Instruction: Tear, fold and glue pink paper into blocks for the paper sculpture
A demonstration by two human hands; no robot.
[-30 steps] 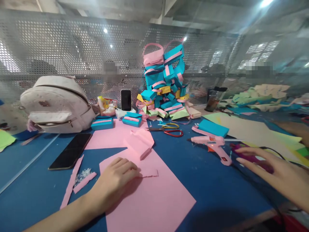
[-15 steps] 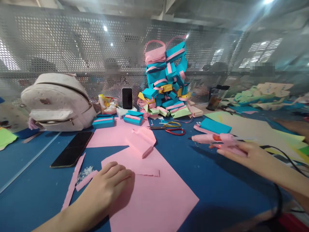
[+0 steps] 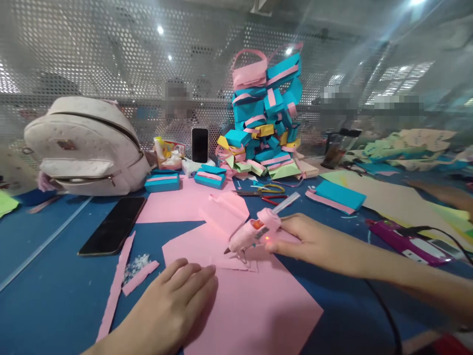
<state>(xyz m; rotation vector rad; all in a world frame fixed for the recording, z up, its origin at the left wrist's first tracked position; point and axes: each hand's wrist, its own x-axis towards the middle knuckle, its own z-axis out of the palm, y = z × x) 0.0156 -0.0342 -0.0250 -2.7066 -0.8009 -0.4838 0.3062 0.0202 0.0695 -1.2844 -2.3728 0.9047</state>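
Observation:
My right hand grips a pink hot glue gun by its handle, with a small red light showing. A clear glue stick juts from its back. The dark nozzle points down-left, just over a narrow pink paper strip on a large pink paper sheet. My left hand lies palm down on the sheet, fingers loosely stretched, by the strip's left end. Behind the glue gun rests a folded pink paper piece, partly covered by it.
Scissors, a blue paper box and a purple power strip lie right. A tall pile of paper bags stands behind. Left are a black phone, loose pink strips and a white backpack. Another person's arm shows far right.
My right hand has brought the glue gun leftward from the right side to over the pink strip. My left hand stays on the sheet; the view has shifted slightly.

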